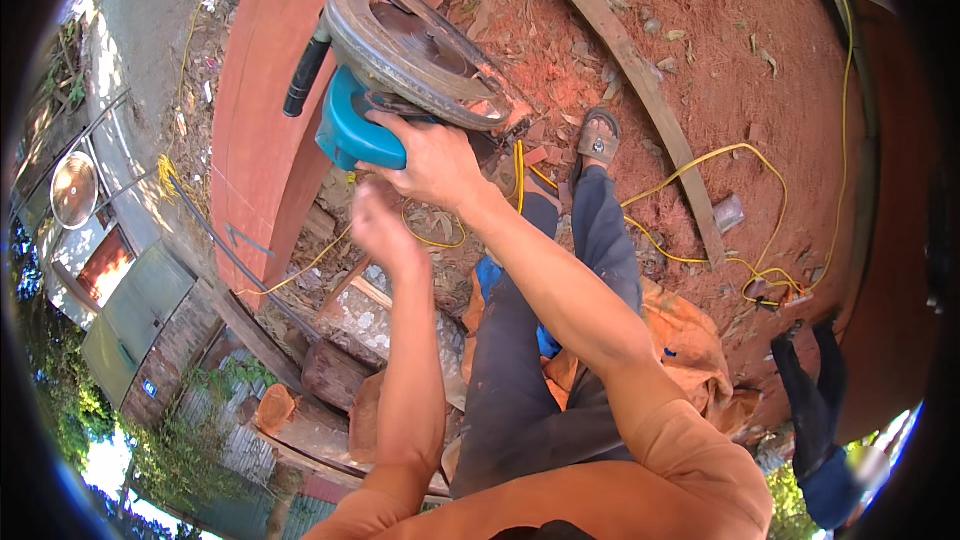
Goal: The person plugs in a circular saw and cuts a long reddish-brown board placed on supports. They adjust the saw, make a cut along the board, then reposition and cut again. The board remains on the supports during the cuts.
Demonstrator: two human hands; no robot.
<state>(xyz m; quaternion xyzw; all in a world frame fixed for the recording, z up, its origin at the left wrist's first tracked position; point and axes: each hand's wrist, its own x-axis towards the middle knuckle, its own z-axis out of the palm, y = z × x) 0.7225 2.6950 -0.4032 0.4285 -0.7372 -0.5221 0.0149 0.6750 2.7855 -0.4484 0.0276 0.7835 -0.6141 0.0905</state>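
Right hand [435, 162] grips a teal circular saw [400, 65] at the edge of a reddish beam [262, 130]. Just beside the saw, the left hand [385, 230] is too blurred to tell its grip; farther out, yellow cord [745, 147] loops across dirt [740, 60].

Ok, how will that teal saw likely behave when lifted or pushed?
The saw looks rigid and is probably heavy for its size, given the broad metal guard. It may tip toward that guard, which bulges beyond the teal housing. Rolling seems unlikely, since a black side handle juts out.
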